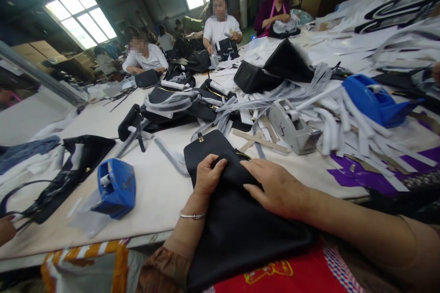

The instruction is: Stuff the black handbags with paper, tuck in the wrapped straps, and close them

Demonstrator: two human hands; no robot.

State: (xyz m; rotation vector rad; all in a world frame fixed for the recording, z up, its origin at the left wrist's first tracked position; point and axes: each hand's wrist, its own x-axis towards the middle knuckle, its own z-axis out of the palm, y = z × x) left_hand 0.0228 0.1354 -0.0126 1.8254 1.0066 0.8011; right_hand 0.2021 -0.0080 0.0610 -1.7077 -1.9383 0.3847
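Observation:
A black leather bag (237, 219) lies on the near edge of the white table (158, 192) and hangs over towards me. My left hand (208, 176) rests on its upper part with the fingers curled, pinching the leather; a thin bangle circles that wrist. My right hand (277, 187) lies flat on the bag just to the right, fingers stretched out towards the left hand. A small gold clasp (200, 138) shows at the bag's far corner.
A blue tape dispenser (115, 187) stands to the left, a grey one (292, 128) behind the bag, another blue one (374, 100) at right. White strips and more black bags litter the middle. Three people work at the far side; someone's hand (6, 229) shows at far left.

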